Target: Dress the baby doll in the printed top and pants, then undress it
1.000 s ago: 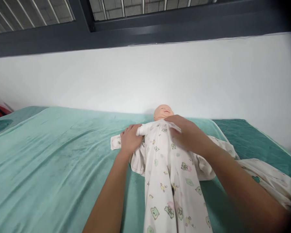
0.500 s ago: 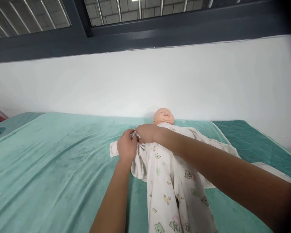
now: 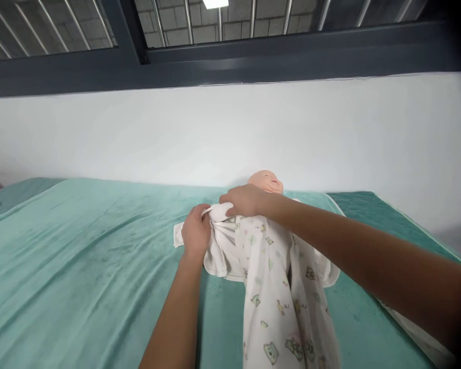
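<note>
A baby doll (image 3: 267,180) lies on its back with its head near the wall. Over its body is a white baby garment (image 3: 271,277) printed with small green and yellow animals. My left hand (image 3: 195,230) is closed on the garment's sleeve (image 3: 221,211), and the cuff sticks out to its left. Beside the doll's chin, my right hand (image 3: 244,200) grips the shoulder end of that sleeve. The white cloth is stretched between both hands. My right forearm crosses above the doll's chest and hides part of it. The doll's arms are not visible.
A light green blanket (image 3: 80,266) with soft folds covers the surface, and a darker green cloth (image 3: 369,210) shows at the right. Behind stands a white wall (image 3: 176,133) under a dark window frame (image 3: 234,66). White fabric (image 3: 415,328) lies at lower right.
My right hand has moved slightly right and up, away from my left, spreading the sleeve cloth between them. The doll's head has turned to the right.
</note>
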The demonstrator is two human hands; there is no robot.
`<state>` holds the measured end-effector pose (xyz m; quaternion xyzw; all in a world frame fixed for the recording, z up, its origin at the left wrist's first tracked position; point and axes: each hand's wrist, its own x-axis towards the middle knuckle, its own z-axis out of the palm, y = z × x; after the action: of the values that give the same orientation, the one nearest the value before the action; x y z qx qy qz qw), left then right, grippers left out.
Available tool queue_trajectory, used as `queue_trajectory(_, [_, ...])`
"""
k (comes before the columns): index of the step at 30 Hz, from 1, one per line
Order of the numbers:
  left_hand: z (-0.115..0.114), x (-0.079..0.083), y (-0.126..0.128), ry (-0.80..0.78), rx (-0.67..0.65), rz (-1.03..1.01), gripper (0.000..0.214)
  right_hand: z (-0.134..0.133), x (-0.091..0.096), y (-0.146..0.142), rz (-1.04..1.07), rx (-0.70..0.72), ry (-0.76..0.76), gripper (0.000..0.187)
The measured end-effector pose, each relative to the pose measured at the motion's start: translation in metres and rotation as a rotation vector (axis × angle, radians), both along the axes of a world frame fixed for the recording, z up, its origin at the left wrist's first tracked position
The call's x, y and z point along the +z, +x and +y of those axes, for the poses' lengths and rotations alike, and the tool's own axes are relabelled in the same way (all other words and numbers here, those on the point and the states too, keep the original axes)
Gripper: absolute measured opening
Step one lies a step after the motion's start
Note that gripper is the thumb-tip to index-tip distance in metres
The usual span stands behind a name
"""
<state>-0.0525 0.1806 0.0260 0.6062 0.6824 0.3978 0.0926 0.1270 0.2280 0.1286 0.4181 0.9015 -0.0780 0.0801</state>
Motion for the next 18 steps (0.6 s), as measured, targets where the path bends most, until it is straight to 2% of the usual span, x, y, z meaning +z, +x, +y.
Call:
queue_trajectory(8, [-0.007, -0.004, -0.007, 0.001, -0.032, -0.029, 0.042, -0.003, 0.01, 0.033, 0.067, -0.018, 0.162, 0.032])
queue_trajectory(14, [-0.01, -0.005, -0.007, -0.054, 0.009, 0.137, 0.04, -0.01, 0.011, 0.034, 0.113, -0.039, 0.162, 0.029])
queue_trajectory(18, [-0.01, -0.001, -0.002, -0.039, 0.018, 0.38, 0.033, -0.012, 0.002, 0.019, 0.112, -0.034, 0.101, 0.026])
